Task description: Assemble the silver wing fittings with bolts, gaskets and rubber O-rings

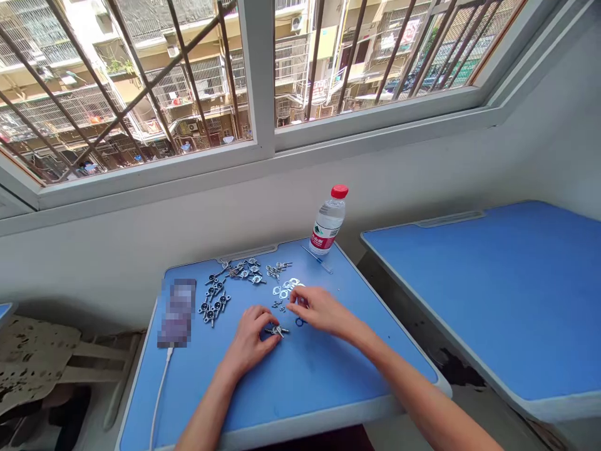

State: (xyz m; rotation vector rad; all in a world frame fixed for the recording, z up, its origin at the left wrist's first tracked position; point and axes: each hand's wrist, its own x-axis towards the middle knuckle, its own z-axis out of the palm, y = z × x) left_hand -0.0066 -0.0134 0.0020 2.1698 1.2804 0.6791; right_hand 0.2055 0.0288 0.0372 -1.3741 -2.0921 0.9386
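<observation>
My left hand rests on the blue desk, its fingers curled round a small metal part with a projecting rod. Just to the right, my right hand has thumb and fingertips drawn together beside a few tiny screw-like pieces; whatever is in that pinch is too small to make out. Flat silver plates with holes lie behind its fingers. Partly under the right hand is a dark blue ring.
Similar metal parts with dark round centres lie at left, and others behind. A blurred phone has a white cable. At the back stand a water bottle and a pen. Another blue desk is at right.
</observation>
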